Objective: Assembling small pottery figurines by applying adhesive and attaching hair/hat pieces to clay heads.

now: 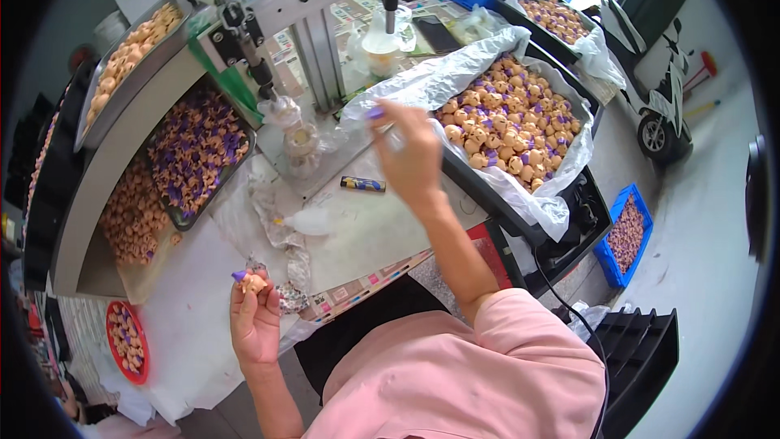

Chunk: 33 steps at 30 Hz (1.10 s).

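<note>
Low over the table's near edge, my left hand (257, 333) pinches a small peach doll-head-like plastic piece (253, 284) with a purple tip. My right hand (409, 158) is raised near the lined tray's left edge, smeared by motion. At its fingertips shows a small purple piece (374, 113), seemingly pinched; its exact shape is blurred. Right of that hand, a black tray (479, 187) lined with white plastic (552, 210) holds many round peach pieces (512, 122) with purple parts. A dark, printed cylinder (363, 184) lies on the table (349, 236) below my right hand.
Two lever clamps (248, 41) on a metal frame (318, 57) stand ahead. At left are a dark tray of purple-and-peach pieces (199, 146), loose peach pieces (134, 219) and a red basket (145, 358). A blue crate (647, 232) and a scooter (666, 114) stand at right.
</note>
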{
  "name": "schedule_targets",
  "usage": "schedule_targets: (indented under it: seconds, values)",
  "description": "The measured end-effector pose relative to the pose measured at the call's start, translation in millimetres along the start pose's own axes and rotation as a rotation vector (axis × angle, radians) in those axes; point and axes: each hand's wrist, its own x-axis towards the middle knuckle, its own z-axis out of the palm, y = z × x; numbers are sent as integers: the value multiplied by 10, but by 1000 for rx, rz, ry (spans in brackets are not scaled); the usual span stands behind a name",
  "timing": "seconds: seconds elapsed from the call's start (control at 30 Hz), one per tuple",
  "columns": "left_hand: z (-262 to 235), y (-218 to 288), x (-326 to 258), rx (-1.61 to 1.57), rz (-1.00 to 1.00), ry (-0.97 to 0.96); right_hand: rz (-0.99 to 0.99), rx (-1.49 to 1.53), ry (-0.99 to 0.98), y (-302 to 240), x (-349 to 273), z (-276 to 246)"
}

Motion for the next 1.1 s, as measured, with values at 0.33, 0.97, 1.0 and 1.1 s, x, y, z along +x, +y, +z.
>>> schedule_targets:
  seconds: [0.33,0.97,1.0,1.1]
  values:
    - [317,47,433,141,0,-159,131,-393,225,15,-107,-944]
    - [545,-678,2547,1344,721,-51,195,422,-562,-660,-340,-403]
    - [527,-708,2546,1345,722,-44,177,413,-535,-671,-275,-382]
    - [504,-767,2509,1377,1076,-87,-37,346,-366,-735,81,-202]
